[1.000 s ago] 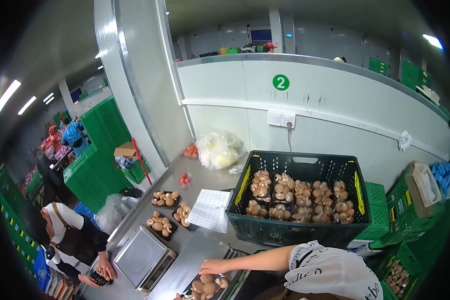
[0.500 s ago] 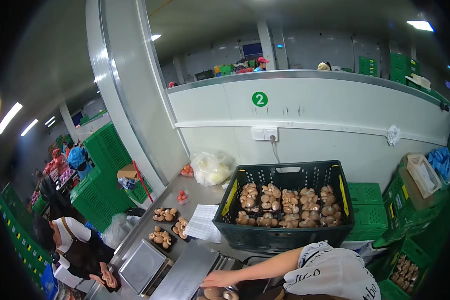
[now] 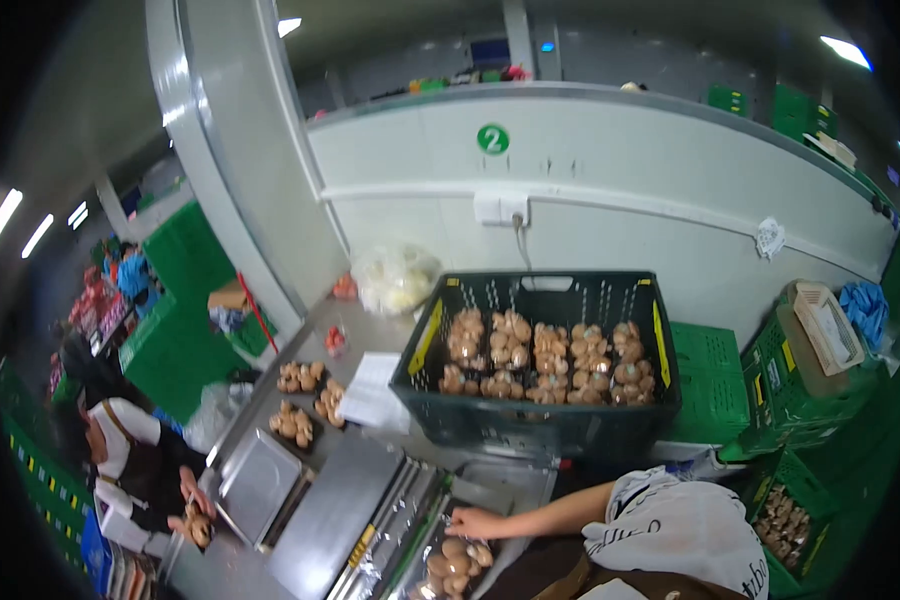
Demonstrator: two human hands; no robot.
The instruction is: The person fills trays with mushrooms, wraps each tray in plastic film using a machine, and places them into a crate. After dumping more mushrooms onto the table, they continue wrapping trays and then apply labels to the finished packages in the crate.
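Note:
My right hand [image 3: 475, 523] reaches in from the right, its fingers closed at the edge of clear plastic film [image 3: 422, 520] on the wrapping machine [image 3: 335, 510]. Just below the hand lies a group of brown mushrooms [image 3: 454, 566], with shiny film around them; their tray is mostly hidden. The machine's flat metal plate is left of the film. My left hand is out of view.
A dark crate [image 3: 530, 415] holds several packs of mushrooms. Beyond the machine are a scale [image 3: 260, 487], a paper sheet [image 3: 373, 390] and unwrapped mushroom trays [image 3: 290, 425]. At left, a co-worker [image 3: 135, 455] handles mushrooms. Green crates [image 3: 705, 385] stand at right.
The view has shifted, so the surroundings sit higher in the picture. My right hand has moved away from the machine's metal plate, and more film and mushrooms now show.

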